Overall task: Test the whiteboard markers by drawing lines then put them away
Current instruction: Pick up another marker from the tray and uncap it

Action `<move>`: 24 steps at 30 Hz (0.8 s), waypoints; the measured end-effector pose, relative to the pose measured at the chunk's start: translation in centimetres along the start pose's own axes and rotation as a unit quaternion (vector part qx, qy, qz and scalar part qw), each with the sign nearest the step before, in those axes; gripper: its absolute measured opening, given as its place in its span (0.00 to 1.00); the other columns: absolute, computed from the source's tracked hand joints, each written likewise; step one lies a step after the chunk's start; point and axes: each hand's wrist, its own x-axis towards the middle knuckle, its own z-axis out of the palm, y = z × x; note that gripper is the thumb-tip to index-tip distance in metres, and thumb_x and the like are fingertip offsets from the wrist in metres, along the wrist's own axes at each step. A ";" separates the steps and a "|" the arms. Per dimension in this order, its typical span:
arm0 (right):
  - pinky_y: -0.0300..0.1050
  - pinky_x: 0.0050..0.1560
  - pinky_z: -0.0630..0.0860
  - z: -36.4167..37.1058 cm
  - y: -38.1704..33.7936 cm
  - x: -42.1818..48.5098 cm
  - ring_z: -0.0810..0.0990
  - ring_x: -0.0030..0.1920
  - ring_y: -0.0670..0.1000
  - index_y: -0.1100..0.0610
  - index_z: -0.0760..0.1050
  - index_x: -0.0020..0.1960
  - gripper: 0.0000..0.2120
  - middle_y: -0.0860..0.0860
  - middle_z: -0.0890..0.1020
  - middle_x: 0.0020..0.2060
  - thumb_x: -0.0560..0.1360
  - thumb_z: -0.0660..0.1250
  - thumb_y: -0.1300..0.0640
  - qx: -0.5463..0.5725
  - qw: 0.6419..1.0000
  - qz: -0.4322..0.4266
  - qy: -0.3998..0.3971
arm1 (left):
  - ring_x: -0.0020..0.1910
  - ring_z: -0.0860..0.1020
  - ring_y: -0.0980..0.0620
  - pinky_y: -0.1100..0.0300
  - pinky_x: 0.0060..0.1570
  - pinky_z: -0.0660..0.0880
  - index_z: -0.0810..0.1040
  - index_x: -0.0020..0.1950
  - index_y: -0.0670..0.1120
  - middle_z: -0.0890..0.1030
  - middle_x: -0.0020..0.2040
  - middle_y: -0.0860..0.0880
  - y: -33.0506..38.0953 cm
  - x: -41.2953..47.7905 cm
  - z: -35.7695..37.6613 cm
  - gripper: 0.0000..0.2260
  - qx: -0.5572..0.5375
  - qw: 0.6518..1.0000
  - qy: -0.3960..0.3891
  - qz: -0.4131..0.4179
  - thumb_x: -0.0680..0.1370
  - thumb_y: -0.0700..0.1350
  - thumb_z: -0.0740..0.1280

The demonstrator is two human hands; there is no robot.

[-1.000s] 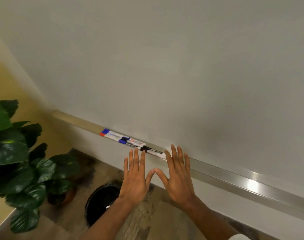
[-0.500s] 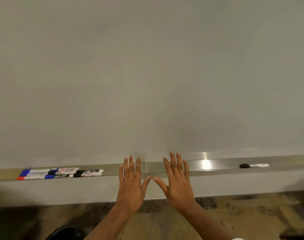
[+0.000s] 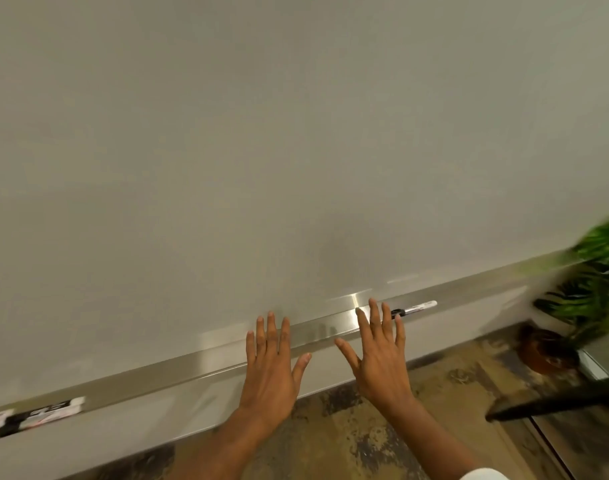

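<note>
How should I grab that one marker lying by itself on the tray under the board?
The marker lies flat along the tray, with the board close behind, so pinch its white middle from above and in front. The right hand is nearest.

No text I can read, print on the lone marker [image 3: 415,309] too small, labels on the marker cluster [image 3: 36,415] motion-blurred

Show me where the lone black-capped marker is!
In the head view, the marker lies on the metal tray at right, just beyond the fingertips of the right hand.
</note>
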 end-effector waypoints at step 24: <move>0.65 0.73 0.58 7.2 13.8 7.3 0.67 0.74 0.60 0.52 0.71 0.71 0.32 0.54 0.76 0.68 0.70 0.69 0.70 -0.049 0.991 0.091 -0.086 | 0.81 0.34 0.53 0.47 0.79 0.38 0.45 0.84 0.52 0.39 0.84 0.50 8.8 9.3 6.9 0.31 -0.028 0.994 0.001 0.105 0.84 0.65 0.40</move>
